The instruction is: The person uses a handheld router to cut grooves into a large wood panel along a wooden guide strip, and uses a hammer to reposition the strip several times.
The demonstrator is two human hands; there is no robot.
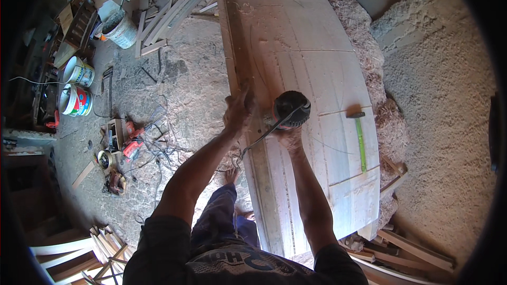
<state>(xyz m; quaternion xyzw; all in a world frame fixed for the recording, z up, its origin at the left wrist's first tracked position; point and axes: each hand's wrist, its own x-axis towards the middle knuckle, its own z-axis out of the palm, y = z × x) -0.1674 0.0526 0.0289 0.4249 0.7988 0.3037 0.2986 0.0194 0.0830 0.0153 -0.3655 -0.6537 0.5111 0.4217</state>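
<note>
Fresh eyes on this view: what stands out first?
The black corded power tool in the right hand, over the big pale wooden panel at centre. Next, the green-handled hammer lying on that panel's right side, then red tools on the floor at left.

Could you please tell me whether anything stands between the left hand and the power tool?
Nothing visible stands directly between the left hand and the power tool, which the right hand holds. The cord trails lower in the picture, and the green-handled hammer lies off to the tool's right.
</note>
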